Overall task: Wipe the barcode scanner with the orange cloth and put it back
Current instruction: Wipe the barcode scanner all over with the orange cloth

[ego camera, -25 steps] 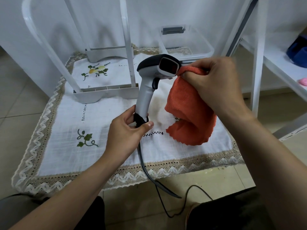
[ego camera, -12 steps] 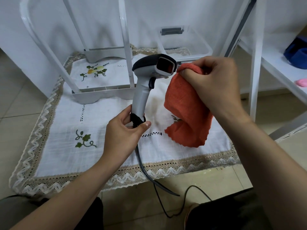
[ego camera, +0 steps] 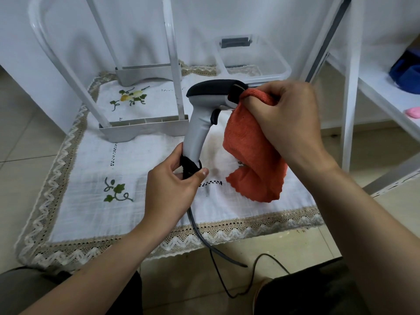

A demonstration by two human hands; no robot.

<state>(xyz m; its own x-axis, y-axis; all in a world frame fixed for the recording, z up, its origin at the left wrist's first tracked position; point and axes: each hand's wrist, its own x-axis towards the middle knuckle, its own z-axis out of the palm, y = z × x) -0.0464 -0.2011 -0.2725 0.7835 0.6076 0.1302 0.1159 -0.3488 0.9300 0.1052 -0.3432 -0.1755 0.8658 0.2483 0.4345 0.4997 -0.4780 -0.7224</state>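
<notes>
A grey barcode scanner (ego camera: 200, 123) with a black top stands upright above the embroidered white tablecloth (ego camera: 95, 178). My left hand (ego camera: 172, 185) grips the black base of its handle, where the cable (ego camera: 204, 237) leaves and hangs over the table's front edge. My right hand (ego camera: 284, 117) holds the orange cloth (ego camera: 247, 155) bunched at the top and presses it against the scanner's front window, which the cloth mostly covers. The rest of the cloth hangs down to the tablecloth.
A white rack with tubular legs (ego camera: 145, 130) stands on the tablecloth behind the scanner. A clear plastic bin (ego camera: 252, 57) sits at the back right. A white shelf frame (ego camera: 350, 92) rises on the right, holding a blue object (ego camera: 406, 71) and a pink one (ego camera: 412, 113).
The scanner head has turned so its window faces my right hand. The cloth now covers the window, which was exposed before.
</notes>
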